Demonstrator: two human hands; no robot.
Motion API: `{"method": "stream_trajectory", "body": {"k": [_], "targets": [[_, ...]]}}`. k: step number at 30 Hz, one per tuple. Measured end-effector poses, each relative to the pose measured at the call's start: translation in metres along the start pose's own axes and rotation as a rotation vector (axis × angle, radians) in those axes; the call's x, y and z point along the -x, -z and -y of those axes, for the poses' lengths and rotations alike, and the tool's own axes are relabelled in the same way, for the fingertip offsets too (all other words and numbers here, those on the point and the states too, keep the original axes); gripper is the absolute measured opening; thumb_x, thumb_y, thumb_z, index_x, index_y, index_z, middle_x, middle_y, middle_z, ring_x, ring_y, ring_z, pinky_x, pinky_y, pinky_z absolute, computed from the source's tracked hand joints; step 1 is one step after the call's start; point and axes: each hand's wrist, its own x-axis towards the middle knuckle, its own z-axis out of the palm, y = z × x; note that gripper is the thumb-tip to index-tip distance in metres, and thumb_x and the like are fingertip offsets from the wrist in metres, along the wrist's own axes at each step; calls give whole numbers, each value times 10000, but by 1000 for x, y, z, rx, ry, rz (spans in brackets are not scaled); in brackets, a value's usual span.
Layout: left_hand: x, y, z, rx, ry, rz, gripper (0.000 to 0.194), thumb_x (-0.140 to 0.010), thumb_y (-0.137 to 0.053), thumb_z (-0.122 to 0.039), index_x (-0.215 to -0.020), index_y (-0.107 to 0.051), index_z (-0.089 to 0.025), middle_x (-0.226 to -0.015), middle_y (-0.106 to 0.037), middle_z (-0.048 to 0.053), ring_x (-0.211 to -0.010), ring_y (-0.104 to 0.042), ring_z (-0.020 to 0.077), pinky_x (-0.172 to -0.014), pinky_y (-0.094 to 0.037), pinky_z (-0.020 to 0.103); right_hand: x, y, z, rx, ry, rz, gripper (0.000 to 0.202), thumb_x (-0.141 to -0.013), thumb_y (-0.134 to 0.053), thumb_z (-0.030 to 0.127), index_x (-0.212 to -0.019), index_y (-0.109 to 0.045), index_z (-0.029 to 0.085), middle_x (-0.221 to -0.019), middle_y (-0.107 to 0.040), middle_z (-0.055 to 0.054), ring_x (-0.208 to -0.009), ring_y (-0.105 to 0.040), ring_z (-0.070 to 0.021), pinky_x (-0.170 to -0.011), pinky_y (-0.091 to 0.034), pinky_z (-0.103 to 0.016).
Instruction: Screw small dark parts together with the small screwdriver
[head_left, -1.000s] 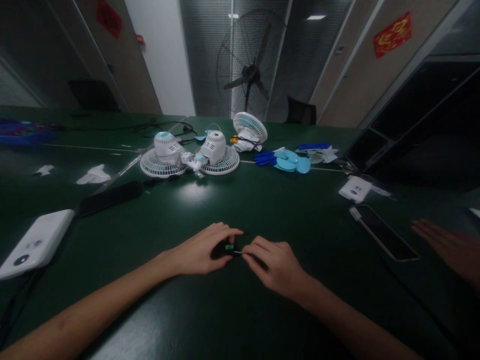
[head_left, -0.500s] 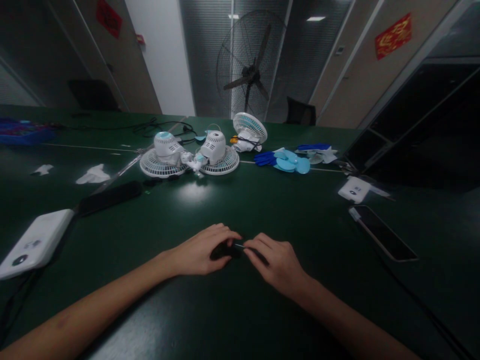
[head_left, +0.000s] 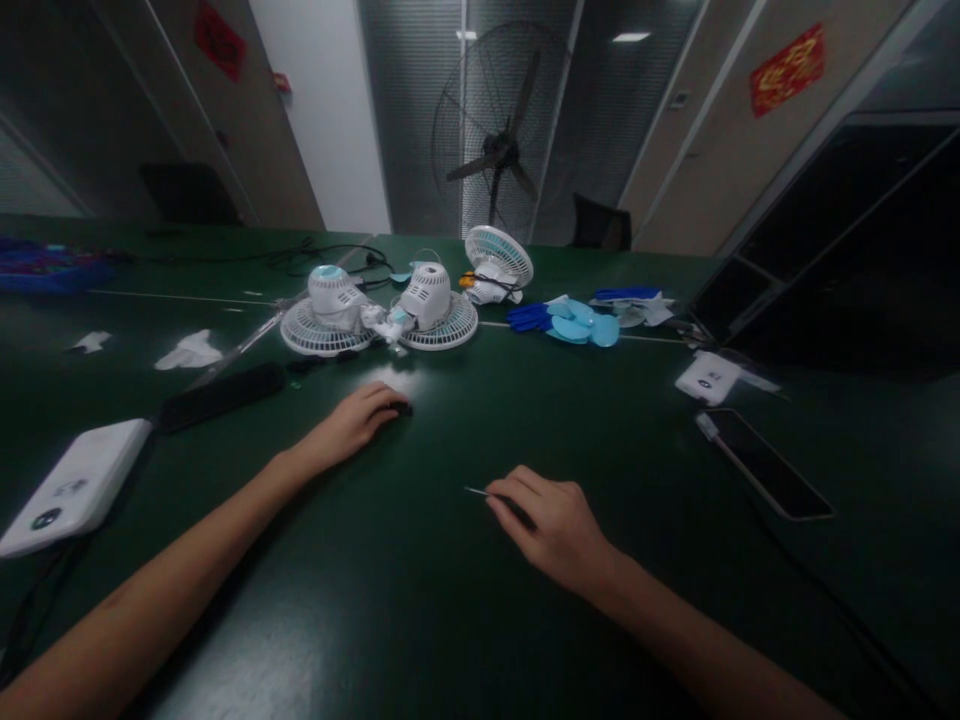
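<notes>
My right hand [head_left: 551,525] is closed round the dark handle of a small screwdriver [head_left: 477,491], whose thin metal shaft points left just above the green table [head_left: 420,610]. Farther forward and to the left, my left hand [head_left: 364,415] has its fingers closed on a small black piece [head_left: 403,408] at the tabletop. Most of that piece is hidden under the fingers, so its kind cannot be made out. Beyond the left hand lie two white fans [head_left: 330,340] [head_left: 442,335], face down and side by side.
A third small fan [head_left: 499,260] leans at the back, beside blue gloves [head_left: 529,317] and light-blue fan blades [head_left: 581,325]. A phone [head_left: 769,465] and a white device [head_left: 709,378] lie right. Left are a white power bank-like box [head_left: 79,485], a dark case [head_left: 225,395] and tissue [head_left: 191,350].
My left hand has moved away from the screwdriver tip, forward and left, carrying the small black piece. My right hand holds the screwdriver in the same spot, its shaft now uncovered.
</notes>
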Motion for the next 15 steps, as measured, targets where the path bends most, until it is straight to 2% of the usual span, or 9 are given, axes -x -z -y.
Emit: {"method": "stream_trajectory", "body": {"k": [3, 6, 12, 15], "targets": [[2, 14, 29, -113, 158, -124, 347, -1054, -494, -390, -1279, -684, -206, -1213, -649, 127, -1125, -619, 314, -997, -519, 478, 0, 1, 1, -8, 1, -1, 233, -1116, -510, 264, -1184, -717, 185, -1024, -720, -57, -775, -667, -142, -658, -548, -250], [6, 22, 45, -154, 227, -207, 364, -1028, -499, -399, -1249, -696, -186, -1212, -644, 138, -1133, -621, 326, -1003, -518, 481, 0, 1, 1, -9, 16, -4, 237, -1117, -504, 261, -1187, -716, 182, -1027, -721, -57, -783, -672, -142, -655, -550, -248], [11, 26, 57, -210, 279, -290, 357, -1010, -489, -374, -1226, -700, -183, -1259, -647, 147, -1164, -622, 334, -1023, -516, 486, 0, -1, -1, -11, 17, 4, 231, -1114, -511, 261, -1182, -716, 180, -1022, -718, -51, -767, -666, -138, -641, -540, -250], [15, 31, 62, -192, 301, -297, 388, -1000, -509, -415, -1246, -696, -180, -1272, -653, 149, -1138, -649, 327, -998, -539, 470, 1, -1, -1, -22, 19, 2, 214, -1111, -524, 258, -1190, -711, 187, -1034, -717, -48, -768, -664, -135, -647, -535, -254]]}}
